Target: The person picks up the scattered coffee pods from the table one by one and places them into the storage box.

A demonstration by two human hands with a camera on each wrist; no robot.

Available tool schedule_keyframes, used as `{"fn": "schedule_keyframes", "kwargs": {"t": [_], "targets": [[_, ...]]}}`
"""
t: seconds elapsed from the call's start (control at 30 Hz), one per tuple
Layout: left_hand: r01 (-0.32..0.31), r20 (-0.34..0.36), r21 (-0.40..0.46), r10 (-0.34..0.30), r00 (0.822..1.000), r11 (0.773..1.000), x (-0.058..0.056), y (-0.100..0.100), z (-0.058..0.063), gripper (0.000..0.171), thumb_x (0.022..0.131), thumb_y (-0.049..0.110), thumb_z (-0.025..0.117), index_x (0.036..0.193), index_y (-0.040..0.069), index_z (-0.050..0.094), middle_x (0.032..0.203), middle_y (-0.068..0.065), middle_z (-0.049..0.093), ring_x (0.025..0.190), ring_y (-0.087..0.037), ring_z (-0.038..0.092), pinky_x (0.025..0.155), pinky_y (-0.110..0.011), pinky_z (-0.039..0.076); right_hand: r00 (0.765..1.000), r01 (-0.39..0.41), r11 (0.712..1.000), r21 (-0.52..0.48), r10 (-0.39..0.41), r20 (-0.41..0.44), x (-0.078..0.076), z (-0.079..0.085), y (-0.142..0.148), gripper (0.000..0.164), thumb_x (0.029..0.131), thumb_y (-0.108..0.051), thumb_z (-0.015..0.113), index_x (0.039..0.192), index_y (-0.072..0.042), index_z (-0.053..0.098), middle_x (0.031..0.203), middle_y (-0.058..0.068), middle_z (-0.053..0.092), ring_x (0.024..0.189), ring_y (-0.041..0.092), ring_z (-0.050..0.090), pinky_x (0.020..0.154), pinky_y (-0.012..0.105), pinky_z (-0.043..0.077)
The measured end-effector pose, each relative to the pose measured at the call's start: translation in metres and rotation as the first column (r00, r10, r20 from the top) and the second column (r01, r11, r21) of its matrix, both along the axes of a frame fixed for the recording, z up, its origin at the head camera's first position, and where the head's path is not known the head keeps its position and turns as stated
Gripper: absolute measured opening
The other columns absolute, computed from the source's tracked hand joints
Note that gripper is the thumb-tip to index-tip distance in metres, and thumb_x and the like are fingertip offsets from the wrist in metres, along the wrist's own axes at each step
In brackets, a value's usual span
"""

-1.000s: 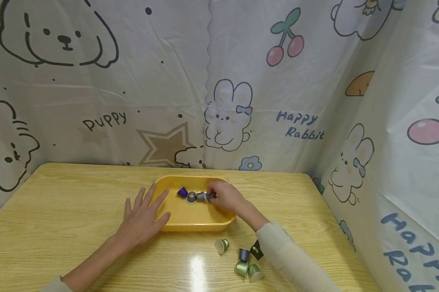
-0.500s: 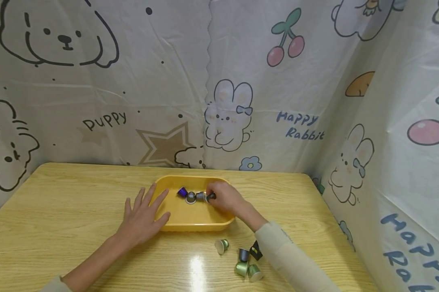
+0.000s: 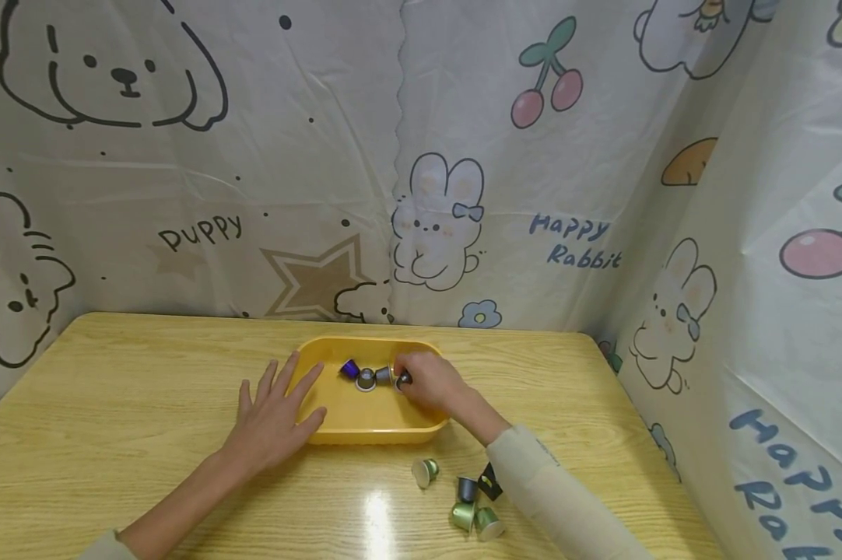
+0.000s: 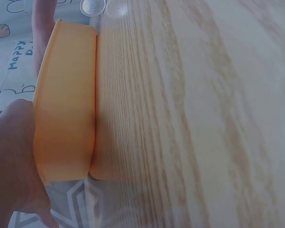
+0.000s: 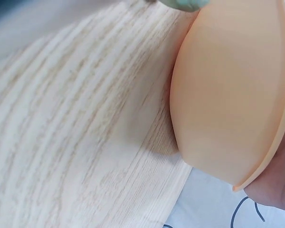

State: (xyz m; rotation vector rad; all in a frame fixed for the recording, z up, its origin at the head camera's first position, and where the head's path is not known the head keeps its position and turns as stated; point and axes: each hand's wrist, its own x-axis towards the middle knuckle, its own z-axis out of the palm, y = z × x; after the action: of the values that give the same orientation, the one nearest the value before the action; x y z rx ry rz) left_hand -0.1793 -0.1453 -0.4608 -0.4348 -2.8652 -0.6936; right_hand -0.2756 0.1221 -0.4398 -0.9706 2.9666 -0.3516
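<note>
Shifted slightly left since the earlier frame, the right hand (image 3: pixel 431 381) pinches, I think, a dark capsule (image 3: pixel 405 378) inside the tray (image 3: pixel 365 412); the left hand (image 3: pixel 270 421), fingers spread, touches its side, probably steadying it.

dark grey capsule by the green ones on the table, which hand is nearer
Right. The right hand is in the yellow tray, beyond the dark grey capsule and slightly left; the left hand is at the tray's left rim, farther left.
</note>
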Motion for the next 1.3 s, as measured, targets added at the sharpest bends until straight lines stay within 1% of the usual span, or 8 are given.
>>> {"fn": "schedule_keyframes", "kwargs": {"t": [0.43, 0.6, 0.73, 0.83, 0.97, 1.13, 1.23, 1.3], "targets": [[-0.001, -0.018, -0.013, 0.001, 1.0, 1.0, 0.001, 0.0, 0.001, 0.063, 0.099, 0.039, 0.057, 0.154, 0.013, 0.041, 0.16, -0.025, 0.02, 0.142, -0.055, 0.016, 0.099, -0.082, 0.01, 1.0, 0.003, 0.999, 0.036, -0.002, -0.013, 0.0, -0.002, 0.0, 0.014, 0.087, -0.011, 0.075, 0.1, -0.013, 0.069, 0.095, 0.0, 0.07, 0.079, 0.013, 0.058, 0.07, 0.029, 0.051], [0.001, -0.031, -0.014, -0.001, 1.0, 1.0, 0.001, 0.0, 0.003, 0.062, 0.099, 0.039, 0.057, 0.153, 0.012, 0.041, 0.16, -0.026, 0.021, 0.141, -0.056, 0.017, 0.098, -0.083, 0.01, 1.0, -0.001, 1.0, 0.021, 0.002, -0.031, 0.001, -0.001, 0.002, 0.017, 0.086, -0.012, 0.076, 0.102, -0.012, 0.069, 0.097, 0.003, 0.067, 0.081, 0.014, 0.057, 0.072, 0.031, 0.051], [0.002, -0.035, -0.016, -0.002, 0.999, 1.0, 0.002, 0.0, 0.003, 0.062, 0.099, 0.039, 0.057, 0.153, 0.013, 0.042, 0.159, -0.026, 0.022, 0.141, -0.056, 0.017, 0.098, -0.083, 0.011, 0.999, 0.002, 1.0, -0.014, -0.002, -0.033, 0.002, 0.001, 0.005, 0.018, 0.086, -0.012, 0.075, 0.103, -0.011, 0.069, 0.101, 0.004, 0.065, 0.08, 0.016, 0.055, 0.072, 0.031, 0.051], [-0.004, -0.025, -0.026, 0.003, 1.0, 1.0, 0.002, 0.0, 0.003, 0.062, 0.099, 0.039, 0.057, 0.154, 0.014, 0.041, 0.16, -0.025, 0.021, 0.142, -0.055, 0.017, 0.098, -0.083, 0.01, 0.999, -0.002, 0.998, -0.06, 0.0, -0.036, 0.004, 0.004, 0.009, 0.019, 0.086, -0.011, 0.075, 0.104, -0.009, 0.069, 0.106, 0.005, 0.066, 0.086, 0.018, 0.059, 0.077, 0.034, 0.052], [-0.012, -0.01, -0.034, 0.011, 1.0, 0.999, 0.0, 0.0, 0.002, 0.062, 0.099, 0.04, 0.057, 0.154, 0.014, 0.041, 0.16, -0.025, 0.021, 0.143, -0.054, 0.015, 0.1, -0.082, 0.009, 0.998, 0.001, 0.991, -0.135, -0.009, -0.058, 0.008, 0.012, 0.015, 0.019, 0.086, -0.008, 0.075, 0.104, -0.006, 0.07, 0.105, 0.008, 0.066, 0.093, 0.022, 0.063, 0.081, 0.036, 0.053], [-0.01, -0.012, -0.032, 0.01, 1.0, 0.999, 0.0, 0.0, 0.002, 0.062, 0.099, 0.039, 0.058, 0.153, 0.014, 0.042, 0.16, -0.025, 0.021, 0.143, -0.054, 0.015, 0.099, -0.082, 0.009, 0.994, 0.065, 0.973, -0.22, -0.081, -0.067, 0.016, 0.024, 0.027, 0.018, 0.088, -0.006, 0.074, 0.105, -0.004, 0.07, 0.105, 0.01, 0.067, 0.094, 0.026, 0.066, 0.079, 0.037, 0.055], [-0.007, -0.023, -0.026, 0.006, 1.0, 1.0, 0.0, 0.0, 0.003, 0.062, 0.099, 0.039, 0.058, 0.153, 0.014, 0.043, 0.159, -0.026, 0.022, 0.142, -0.055, 0.016, 0.098, -0.083, 0.009, 0.991, 0.102, 0.962, -0.253, -0.121, -0.064, 0.022, 0.032, 0.035, 0.019, 0.088, -0.006, 0.074, 0.106, -0.004, 0.069, 0.106, 0.01, 0.067, 0.094, 0.029, 0.067, 0.079, 0.037, 0.056], [-0.005, -0.025, -0.03, 0.005, 1.0, 1.0, 0.0, 0.001, 0.003, 0.061, 0.099, 0.039, 0.058, 0.153, 0.014, 0.043, 0.159, -0.026, 0.022, 0.142, -0.055, 0.016, 0.098, -0.083, 0.008, 0.988, 0.121, 0.956, -0.267, -0.143, -0.064, 0.028, 0.036, 0.041, 0.019, 0.088, -0.007, 0.075, 0.106, -0.004, 0.069, 0.106, 0.009, 0.067, 0.094, 0.028, 0.068, 0.079, 0.036, 0.056]]}}
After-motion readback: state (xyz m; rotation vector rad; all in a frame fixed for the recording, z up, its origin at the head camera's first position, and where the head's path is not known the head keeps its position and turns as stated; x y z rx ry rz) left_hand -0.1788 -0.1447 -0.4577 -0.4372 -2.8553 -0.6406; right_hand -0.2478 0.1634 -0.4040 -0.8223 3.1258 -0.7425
